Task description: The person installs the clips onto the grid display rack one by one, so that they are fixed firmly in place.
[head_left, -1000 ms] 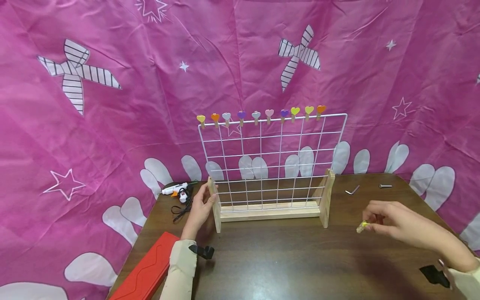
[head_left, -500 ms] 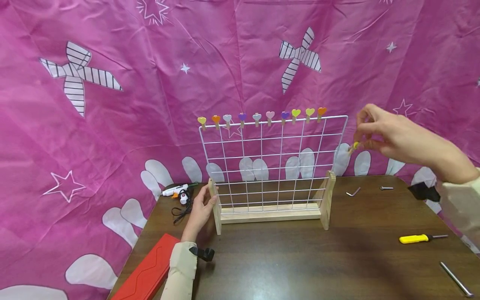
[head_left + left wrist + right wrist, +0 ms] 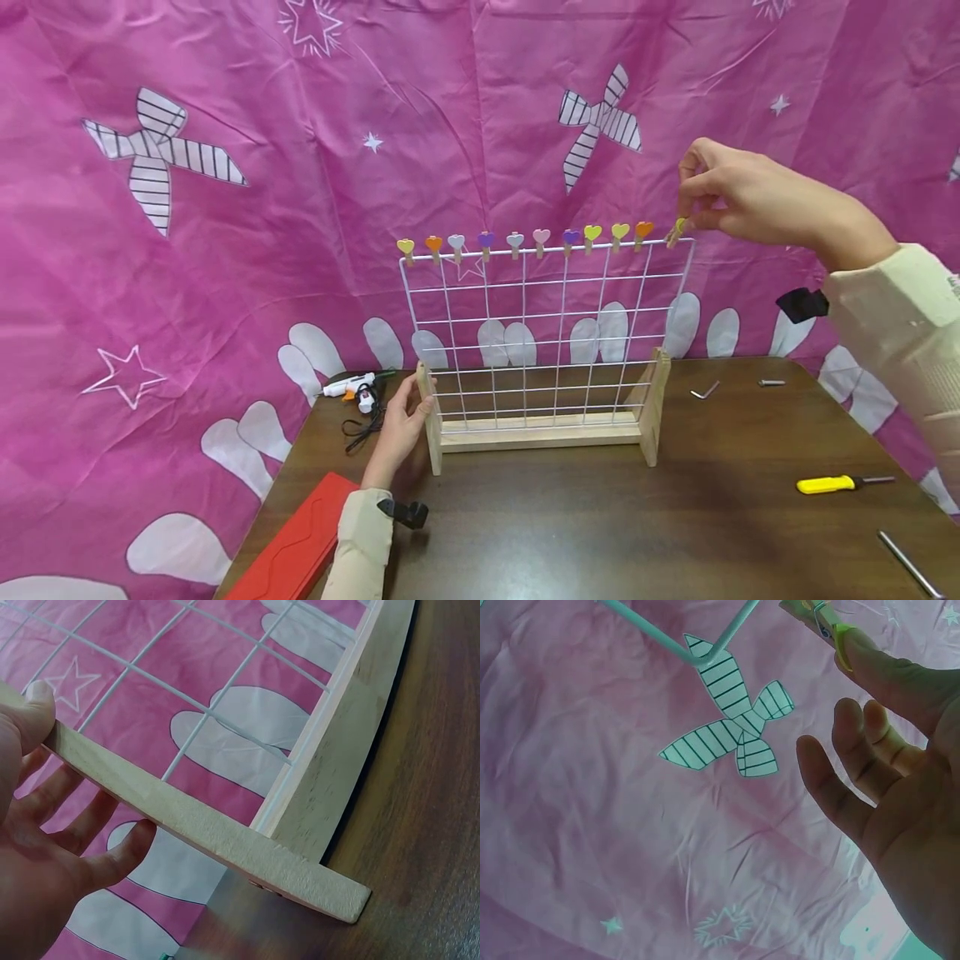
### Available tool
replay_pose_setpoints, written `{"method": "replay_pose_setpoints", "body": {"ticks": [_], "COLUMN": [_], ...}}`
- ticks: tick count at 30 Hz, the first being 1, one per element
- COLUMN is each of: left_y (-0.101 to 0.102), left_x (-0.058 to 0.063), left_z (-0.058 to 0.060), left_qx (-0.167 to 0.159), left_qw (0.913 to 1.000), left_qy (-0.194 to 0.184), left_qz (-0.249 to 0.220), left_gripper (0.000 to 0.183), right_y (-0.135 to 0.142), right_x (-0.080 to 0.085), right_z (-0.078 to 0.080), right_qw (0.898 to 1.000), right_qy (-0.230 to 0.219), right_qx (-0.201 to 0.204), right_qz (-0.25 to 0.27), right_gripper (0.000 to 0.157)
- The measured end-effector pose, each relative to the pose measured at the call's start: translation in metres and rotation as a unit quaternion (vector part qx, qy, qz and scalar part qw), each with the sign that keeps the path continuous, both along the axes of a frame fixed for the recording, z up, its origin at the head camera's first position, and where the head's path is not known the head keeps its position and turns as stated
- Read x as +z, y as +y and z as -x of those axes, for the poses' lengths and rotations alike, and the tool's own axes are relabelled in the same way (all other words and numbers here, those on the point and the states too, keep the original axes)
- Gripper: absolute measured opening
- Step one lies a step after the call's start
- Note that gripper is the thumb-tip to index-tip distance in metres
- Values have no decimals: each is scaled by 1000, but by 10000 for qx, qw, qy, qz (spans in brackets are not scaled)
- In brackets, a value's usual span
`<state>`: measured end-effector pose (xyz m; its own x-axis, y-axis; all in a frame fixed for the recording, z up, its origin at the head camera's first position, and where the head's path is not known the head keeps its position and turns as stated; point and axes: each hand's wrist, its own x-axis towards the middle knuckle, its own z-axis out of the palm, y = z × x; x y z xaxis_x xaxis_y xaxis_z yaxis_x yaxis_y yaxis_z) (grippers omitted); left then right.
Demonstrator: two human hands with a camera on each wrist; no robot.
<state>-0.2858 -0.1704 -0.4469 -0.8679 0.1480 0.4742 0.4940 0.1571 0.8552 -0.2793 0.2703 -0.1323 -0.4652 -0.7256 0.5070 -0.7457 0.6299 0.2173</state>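
A white wire grid (image 3: 525, 317) stands upright in a wooden stand (image 3: 540, 436), with several heart-topped clothespins (image 3: 542, 239) clipped along its top bar. My left hand (image 3: 402, 425) holds the stand's left upright; in the left wrist view the thumb (image 3: 37, 712) lies on one side of the wood and the fingers on the other. My right hand (image 3: 738, 196) pinches a small wooden clothespin (image 3: 677, 232) with a yellow heart, right at the grid's top bar near its right corner. The right wrist view shows this clothespin (image 3: 821, 619) beside the thumb, close to the white wire corner (image 3: 703, 661).
A glue gun (image 3: 351, 385) with a black cord lies at the back left, a red case (image 3: 296, 542) at the front left. On the right are a hex key (image 3: 705, 390), a bolt (image 3: 771, 383), a yellow-handled screwdriver (image 3: 828, 484) and a metal rod (image 3: 909, 564).
My right hand has risen from low over the table's right side, up and leftward to the grid's top right, carrying the yellow-heart clothespin. My left hand has stayed on the upright.
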Motion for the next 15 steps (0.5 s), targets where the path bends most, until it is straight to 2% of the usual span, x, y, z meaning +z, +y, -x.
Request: {"method": "replay_pose_setpoints", "body": {"ticks": [6,15], "left_y": [-1,-1], "left_x": [0,-1], "left_z": [1,0], "left_qx": [-14,67], "left_qw": [10000,10000], "left_qy": [14,-56], "left_qz": [-6,48], "left_gripper": [43,42], "right_y": [-4,-10], "right_x": [5,4], "right_z": [10,17], "right_qw": [9997,9970], "right_qy": [-51,-485], "right_qx": [-72,-440], "right_qz": [-219,-417], "right_gripper": [28,27]}}
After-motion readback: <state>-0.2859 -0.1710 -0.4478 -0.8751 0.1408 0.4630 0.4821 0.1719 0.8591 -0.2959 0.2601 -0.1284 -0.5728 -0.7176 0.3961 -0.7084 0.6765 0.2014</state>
